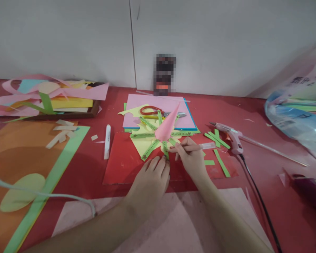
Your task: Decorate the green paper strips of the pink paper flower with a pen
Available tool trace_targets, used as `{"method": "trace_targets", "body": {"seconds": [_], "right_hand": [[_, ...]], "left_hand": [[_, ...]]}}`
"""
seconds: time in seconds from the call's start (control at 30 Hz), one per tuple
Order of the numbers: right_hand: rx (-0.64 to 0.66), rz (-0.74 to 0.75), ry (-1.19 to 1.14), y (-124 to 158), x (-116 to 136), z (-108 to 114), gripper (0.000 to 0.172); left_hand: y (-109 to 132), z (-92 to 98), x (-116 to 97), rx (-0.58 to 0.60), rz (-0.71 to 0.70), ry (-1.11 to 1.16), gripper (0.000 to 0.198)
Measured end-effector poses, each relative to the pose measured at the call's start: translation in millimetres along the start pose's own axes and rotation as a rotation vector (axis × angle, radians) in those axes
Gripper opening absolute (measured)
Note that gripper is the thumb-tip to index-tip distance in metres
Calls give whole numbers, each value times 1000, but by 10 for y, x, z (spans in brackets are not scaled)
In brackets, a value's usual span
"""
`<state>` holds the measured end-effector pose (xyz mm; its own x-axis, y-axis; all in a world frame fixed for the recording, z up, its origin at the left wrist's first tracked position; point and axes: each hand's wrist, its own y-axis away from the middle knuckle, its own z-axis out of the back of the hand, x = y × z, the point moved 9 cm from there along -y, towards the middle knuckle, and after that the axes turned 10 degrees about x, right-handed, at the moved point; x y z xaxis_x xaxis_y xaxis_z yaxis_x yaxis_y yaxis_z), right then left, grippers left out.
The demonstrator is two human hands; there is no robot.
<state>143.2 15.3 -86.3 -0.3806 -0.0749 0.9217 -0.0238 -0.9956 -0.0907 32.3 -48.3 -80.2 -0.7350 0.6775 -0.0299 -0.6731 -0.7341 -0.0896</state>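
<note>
My right hand grips a slim pale pen, its tip at a green paper strip pointing towards me. My left hand lies with its fingers together and stretched out on the near end of that strip; its thumb is mostly hidden. The strip is one of several that fan out from a pink paper cone, some bearing dark marks and stars. Yellow paper lies under them, on a red sheet. Behind the cone are red-handled scissors.
Right: a pink glue gun with a black cord, loose green strips and a plastic bag. Left: a white marker, a tray of paper scraps and a white cable. Pink sheets lie behind.
</note>
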Motion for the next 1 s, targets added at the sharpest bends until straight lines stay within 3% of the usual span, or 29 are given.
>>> {"method": "trace_targets", "body": {"seconds": [0.27, 1.0], "right_hand": [[-97, 50, -32, 39, 81, 91, 27], [-244, 18, -120, 105, 70, 234, 21]], "left_hand": [[-1, -2, 3, 10, 12, -5, 33], [-4, -21, 73, 12, 57, 38, 41]]}}
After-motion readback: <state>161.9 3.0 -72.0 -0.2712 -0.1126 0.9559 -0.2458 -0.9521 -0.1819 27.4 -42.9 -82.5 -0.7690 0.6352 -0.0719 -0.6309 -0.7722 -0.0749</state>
